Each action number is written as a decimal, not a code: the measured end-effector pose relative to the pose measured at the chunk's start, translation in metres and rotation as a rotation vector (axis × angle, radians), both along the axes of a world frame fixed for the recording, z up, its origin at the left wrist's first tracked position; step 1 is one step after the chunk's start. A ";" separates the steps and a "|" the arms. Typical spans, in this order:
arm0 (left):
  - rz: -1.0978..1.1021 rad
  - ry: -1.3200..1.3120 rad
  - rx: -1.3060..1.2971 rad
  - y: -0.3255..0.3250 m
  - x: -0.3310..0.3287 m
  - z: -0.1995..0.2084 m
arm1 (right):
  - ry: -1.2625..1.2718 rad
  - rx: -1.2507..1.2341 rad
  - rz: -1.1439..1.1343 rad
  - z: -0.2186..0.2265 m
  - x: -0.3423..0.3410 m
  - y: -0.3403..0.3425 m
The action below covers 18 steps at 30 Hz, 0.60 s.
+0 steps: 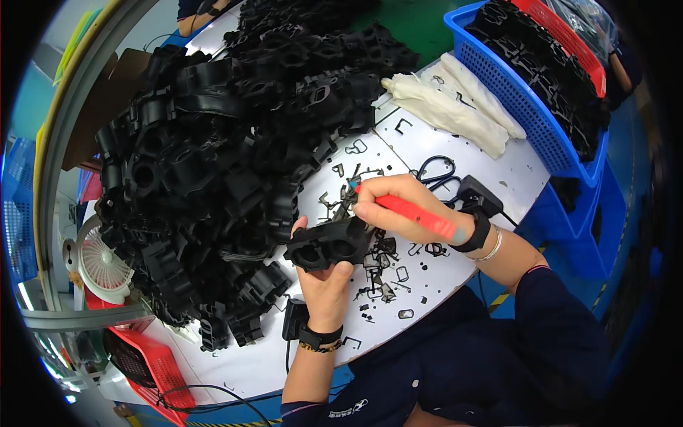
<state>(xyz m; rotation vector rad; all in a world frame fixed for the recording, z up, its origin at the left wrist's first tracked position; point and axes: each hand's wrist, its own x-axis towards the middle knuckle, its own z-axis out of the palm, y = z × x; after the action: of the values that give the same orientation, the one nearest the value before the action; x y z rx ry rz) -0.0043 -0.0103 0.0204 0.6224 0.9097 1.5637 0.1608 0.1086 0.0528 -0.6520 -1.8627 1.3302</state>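
Over the white tabletop (235, 363), our left hand (324, 290) grips a black plastic housing (333, 233) with two round openings; our right hand (398, 198) clasps a slim red-handled tool (421, 218). We seem mid-trim; next calls for careful tip placement.

The molded part (327, 237) is black, the tool (421, 219) red, the basket (514, 101) blue, the tabletop (238, 366) white.

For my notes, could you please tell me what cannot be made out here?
In the head view:
Red tool: tip too small to tell.
Black part: far side faces away from the camera.
Blue basket: bottom hidden under black pieces.
Co-worker: mostly cut off by upper edge.
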 end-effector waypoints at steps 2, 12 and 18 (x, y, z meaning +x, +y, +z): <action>-0.011 -0.020 -0.016 -0.001 0.000 0.002 | 0.319 -0.675 0.206 -0.006 0.002 0.006; -0.008 0.005 0.006 0.000 0.003 0.005 | -0.086 -0.168 0.091 0.001 0.005 0.008; -0.016 0.112 0.024 -0.001 0.005 0.005 | -0.174 -0.148 0.137 0.007 0.010 0.010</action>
<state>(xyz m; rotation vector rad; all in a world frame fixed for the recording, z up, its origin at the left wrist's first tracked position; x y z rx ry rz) 0.0009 -0.0109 0.0254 0.7389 0.9683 1.5396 0.1705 0.1189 0.0594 -0.7478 -1.9905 1.5551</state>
